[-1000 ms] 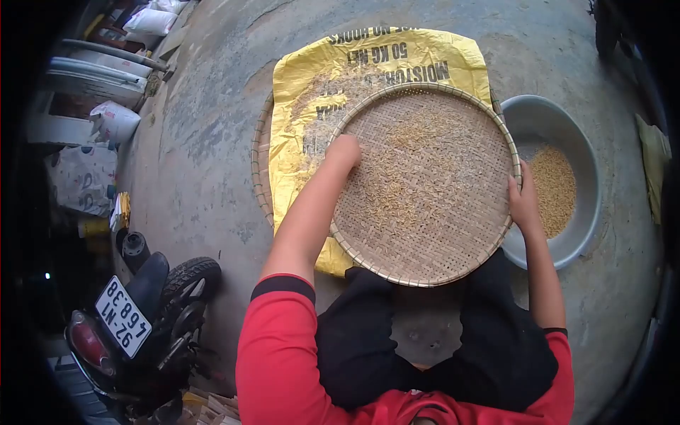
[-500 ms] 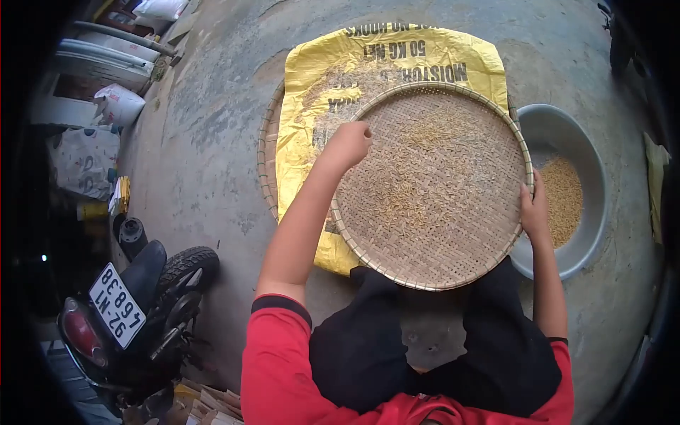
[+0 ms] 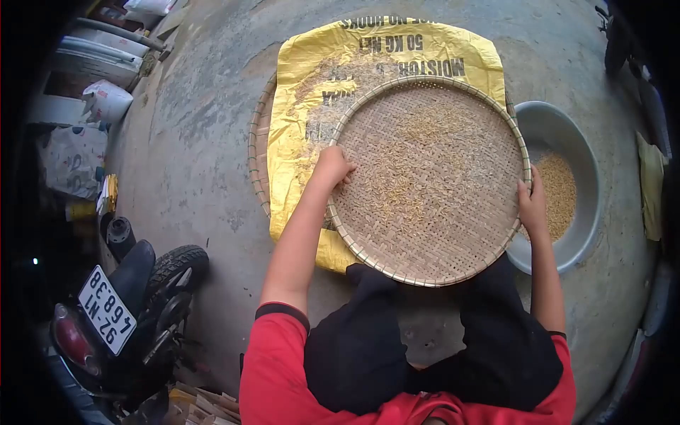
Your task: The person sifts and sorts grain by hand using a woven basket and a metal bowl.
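Note:
A round woven bamboo winnowing basket lies across my lap and over the yellow sack, with unhusked grain scattered thinly on its weave. My right hand grips its right rim. At the left rim, my left hand is closed, with curled fingers reaching over the inner side; its fingertips are partly hidden. Beyond the right rim stands a grey metal basin holding a heap of grain.
Under the basket, a printed yellow sack with chaff on it covers another woven tray. A parked motorbike stands at the lower left. White sacks sit along the left side. Flattened cardboard lies at the bottom.
My left hand has come down and slightly left onto the basket's left rim. My right hand keeps its hold on the right rim. The whole view has shifted slightly.

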{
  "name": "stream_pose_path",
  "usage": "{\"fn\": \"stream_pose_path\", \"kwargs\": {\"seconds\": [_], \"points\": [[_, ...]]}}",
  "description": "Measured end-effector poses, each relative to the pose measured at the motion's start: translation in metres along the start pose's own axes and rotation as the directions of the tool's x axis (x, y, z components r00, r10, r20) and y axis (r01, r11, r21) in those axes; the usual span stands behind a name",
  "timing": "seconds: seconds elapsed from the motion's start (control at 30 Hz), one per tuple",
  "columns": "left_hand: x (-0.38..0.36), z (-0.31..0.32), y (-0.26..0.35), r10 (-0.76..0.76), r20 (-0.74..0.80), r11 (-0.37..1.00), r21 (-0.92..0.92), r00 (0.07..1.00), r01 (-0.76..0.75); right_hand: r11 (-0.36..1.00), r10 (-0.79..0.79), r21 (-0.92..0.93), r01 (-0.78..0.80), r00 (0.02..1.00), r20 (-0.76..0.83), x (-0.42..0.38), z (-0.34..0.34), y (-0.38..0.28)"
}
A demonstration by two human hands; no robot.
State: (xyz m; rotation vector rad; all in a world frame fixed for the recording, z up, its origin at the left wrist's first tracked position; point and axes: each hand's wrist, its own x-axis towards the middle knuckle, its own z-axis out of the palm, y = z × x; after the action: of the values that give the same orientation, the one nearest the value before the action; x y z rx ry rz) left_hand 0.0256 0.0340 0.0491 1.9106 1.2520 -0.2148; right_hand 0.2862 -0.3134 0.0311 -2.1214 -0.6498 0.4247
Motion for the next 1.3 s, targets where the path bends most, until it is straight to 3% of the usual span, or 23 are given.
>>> {"fn": "stream_pose_path", "kwargs": {"seconds": [0.13,0.3,0.37,0.43,0.47,0.5,0.57,0.6,0.67,0.73,0.8,0.87,0.97,1.13,1.3], "points": [[0.008,0.002,-0.005,-0.025,0.046,0.999,0.022,0.999,0.024,0.997,-0.069,0.040,0.070,0.997,-0.040,0.001,0.004,0.008],[0.008,0.004,-0.003,-0.004,0.059,0.994,0.111,0.998,-0.003,0.996,-0.010,0.090,0.010,1.000,-0.001,0.000,0.001,0.001],[0.009,0.002,0.004,-0.001,0.148,0.981,0.194,0.989,-0.027,0.996,-0.032,0.080,0.034,0.999,-0.026,-0.001,0.002,0.002],[-0.017,0.002,0.056,0.176,0.197,0.984,-0.036,0.965,-0.172,0.996,-0.052,0.072,0.056,0.997,-0.053,0.001,0.004,0.006],[-0.035,0.001,0.088,0.357,0.290,0.914,-0.304,0.888,-0.269,0.995,-0.059,0.074,0.062,0.997,-0.039,0.004,0.004,0.013],[-0.065,-0.003,0.121,0.578,0.277,0.735,-0.584,0.767,-0.343,0.995,-0.065,0.075,0.067,0.998,-0.022,0.004,0.004,0.016],[-0.089,-0.015,0.160,0.805,0.180,0.472,-0.772,0.566,-0.426,0.995,-0.030,0.095,0.030,1.000,0.001,-0.001,0.004,0.003],[-0.083,-0.017,0.160,0.807,0.169,0.462,-0.777,0.565,-0.428,0.993,-0.001,0.120,-0.001,1.000,0.016,0.000,0.001,-0.004],[-0.057,-0.026,0.158,0.733,-0.025,0.623,-0.378,0.680,-0.685,0.996,-0.024,0.083,0.024,1.000,-0.006,-0.001,0.001,-0.005],[-0.024,-0.019,0.117,0.566,-0.079,0.824,0.022,0.821,-0.566,0.996,-0.063,0.062,0.065,0.997,-0.033,0.000,0.003,0.002],[-0.017,-0.013,0.074,0.459,-0.081,0.887,0.095,0.885,-0.452,0.995,-0.072,0.068,0.073,0.997,-0.022,0.002,0.002,0.004],[-0.010,-0.008,0.038,0.364,0.039,0.924,0.109,0.931,-0.366,0.994,-0.074,0.074,0.074,0.997,-0.013,0.001,0.002,0.006],[-0.002,0.003,0.001,0.357,0.044,0.933,0.039,0.933,-0.359,0.997,-0.057,0.056,0.058,0.998,-0.024,0.002,0.003,0.007],[0.002,0.007,-0.010,0.409,0.028,0.907,0.100,0.912,-0.409,0.998,-0.010,0.066,0.011,1.000,-0.006,0.001,0.002,0.004],[0.003,0.009,-0.005,0.327,0.030,0.935,0.137,0.945,-0.328,0.996,-0.079,0.037,0.080,0.996,-0.039,0.001,0.003,0.007]]}}
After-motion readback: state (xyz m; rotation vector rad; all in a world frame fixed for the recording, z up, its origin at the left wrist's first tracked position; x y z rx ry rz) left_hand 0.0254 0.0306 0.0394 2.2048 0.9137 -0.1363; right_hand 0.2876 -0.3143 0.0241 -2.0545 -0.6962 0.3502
